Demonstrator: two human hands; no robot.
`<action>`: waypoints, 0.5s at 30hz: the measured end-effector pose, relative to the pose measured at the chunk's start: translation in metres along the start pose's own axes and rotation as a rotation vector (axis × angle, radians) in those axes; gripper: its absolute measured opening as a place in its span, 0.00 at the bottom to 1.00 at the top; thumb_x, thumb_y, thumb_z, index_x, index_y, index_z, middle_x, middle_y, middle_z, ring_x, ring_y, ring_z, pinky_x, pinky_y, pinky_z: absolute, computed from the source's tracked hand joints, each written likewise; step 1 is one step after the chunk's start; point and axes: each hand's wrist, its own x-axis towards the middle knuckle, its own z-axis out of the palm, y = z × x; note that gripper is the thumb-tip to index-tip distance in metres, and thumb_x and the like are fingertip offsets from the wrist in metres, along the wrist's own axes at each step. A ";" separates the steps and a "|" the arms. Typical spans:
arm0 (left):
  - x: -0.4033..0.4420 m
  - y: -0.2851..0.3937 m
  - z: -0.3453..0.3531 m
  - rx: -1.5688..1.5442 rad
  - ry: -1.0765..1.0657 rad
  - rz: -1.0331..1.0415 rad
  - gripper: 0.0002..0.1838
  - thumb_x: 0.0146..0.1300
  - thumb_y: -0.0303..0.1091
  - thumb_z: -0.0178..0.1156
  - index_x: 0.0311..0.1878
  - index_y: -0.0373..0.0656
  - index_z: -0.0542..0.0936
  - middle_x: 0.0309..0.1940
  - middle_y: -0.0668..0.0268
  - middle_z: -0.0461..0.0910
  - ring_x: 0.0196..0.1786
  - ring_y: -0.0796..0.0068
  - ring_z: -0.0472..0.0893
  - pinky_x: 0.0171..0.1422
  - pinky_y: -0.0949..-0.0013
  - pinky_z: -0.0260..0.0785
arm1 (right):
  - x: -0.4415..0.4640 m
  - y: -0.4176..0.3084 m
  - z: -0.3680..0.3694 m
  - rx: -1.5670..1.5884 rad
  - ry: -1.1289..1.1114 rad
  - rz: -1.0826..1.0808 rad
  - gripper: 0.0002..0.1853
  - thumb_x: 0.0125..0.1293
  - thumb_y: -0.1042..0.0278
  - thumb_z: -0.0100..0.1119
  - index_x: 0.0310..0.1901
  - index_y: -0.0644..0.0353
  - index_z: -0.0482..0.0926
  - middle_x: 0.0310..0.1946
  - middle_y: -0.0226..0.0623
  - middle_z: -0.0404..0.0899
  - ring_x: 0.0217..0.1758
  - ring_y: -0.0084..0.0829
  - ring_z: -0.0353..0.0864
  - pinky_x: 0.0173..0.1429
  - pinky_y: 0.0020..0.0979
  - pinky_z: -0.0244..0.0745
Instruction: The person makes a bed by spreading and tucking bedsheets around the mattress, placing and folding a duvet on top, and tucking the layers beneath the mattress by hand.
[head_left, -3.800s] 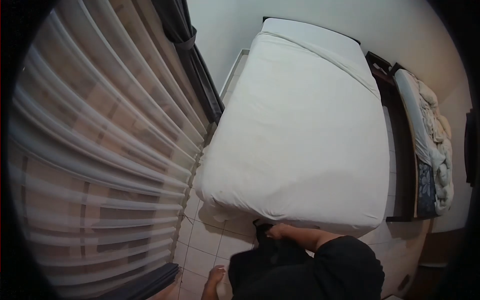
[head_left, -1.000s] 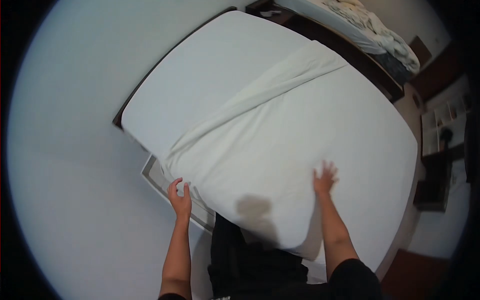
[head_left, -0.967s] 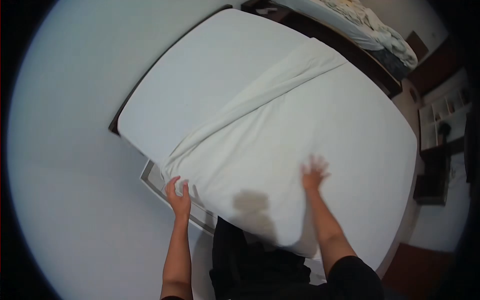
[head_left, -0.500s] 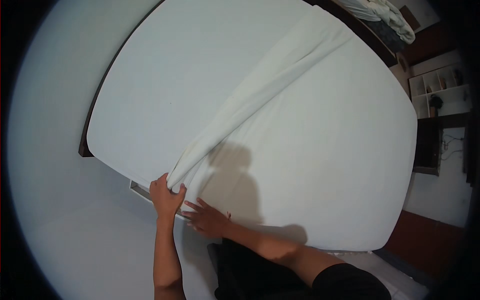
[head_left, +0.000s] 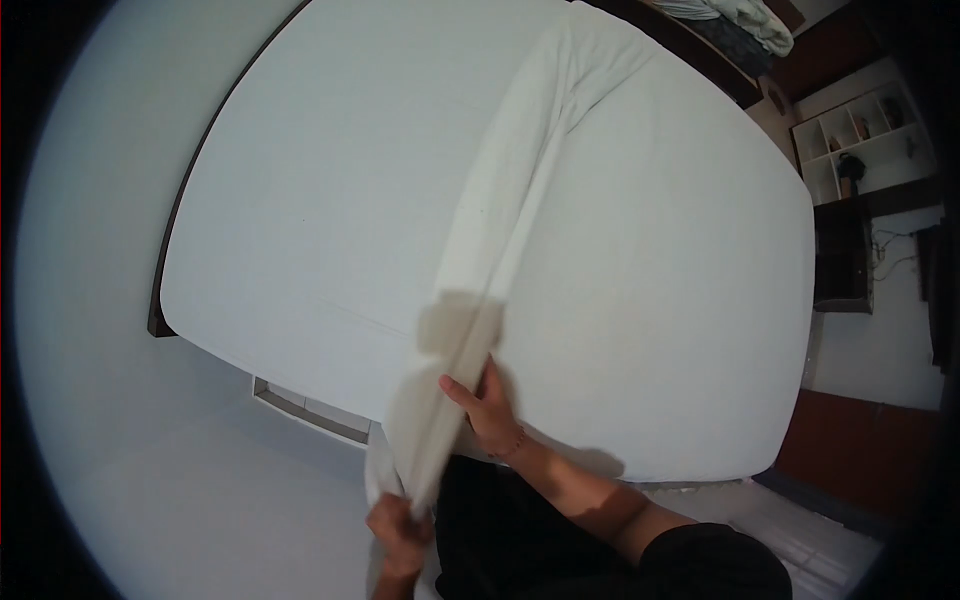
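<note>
A white sheet [head_left: 500, 215] lies bunched in a long fold across a mattress with a white cover [head_left: 330, 190]. My left hand [head_left: 400, 528] is closed on the near end of the sheet, pulled past the mattress edge. Some of that end is smeared by motion. Against the fold, a little further up, rests my right hand [head_left: 490, 415], thumb and fingers spread apart. Its thumb lies over the cloth; whatever is beneath the hand is hidden.
A dark bed frame [head_left: 158, 300] shows at the left corner. A pale wall [head_left: 90, 200] stands close on the left. Below the mattress edge is a narrow opening with a light rim [head_left: 310, 412]. White shelves [head_left: 870, 140] and reddish-brown panel [head_left: 850, 440] stand right.
My left hand has drawn the sheet's end toward me and down, off the mattress edge. My right hand has moved up and right onto the fold. The fold now runs steeper.
</note>
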 end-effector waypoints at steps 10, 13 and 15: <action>-0.080 0.011 0.047 0.025 -0.334 -0.004 0.08 0.47 0.30 0.63 0.24 0.42 0.73 0.23 0.58 0.73 0.25 0.54 0.74 0.28 0.59 0.65 | -0.059 0.070 -0.113 -0.251 0.221 0.127 0.21 0.61 0.76 0.52 0.57 0.67 0.67 0.51 0.38 0.74 0.54 0.29 0.72 0.57 0.29 0.68; -0.030 0.015 0.049 -0.002 -0.466 -0.066 0.12 0.49 0.34 0.67 0.34 0.39 0.77 0.33 0.54 0.77 0.38 0.49 0.77 0.43 0.56 0.69 | -0.053 0.082 -0.140 -0.519 0.217 0.248 0.19 0.64 0.67 0.54 0.54 0.70 0.70 0.47 0.40 0.77 0.52 0.29 0.73 0.57 0.30 0.68; 0.021 0.016 0.046 0.108 -0.123 0.017 0.15 0.51 0.35 0.67 0.41 0.39 0.77 0.40 0.51 0.77 0.47 0.48 0.75 0.53 0.54 0.66 | -0.049 0.077 -0.138 -0.516 0.273 0.156 0.19 0.65 0.65 0.53 0.53 0.69 0.71 0.46 0.41 0.77 0.50 0.30 0.75 0.56 0.31 0.68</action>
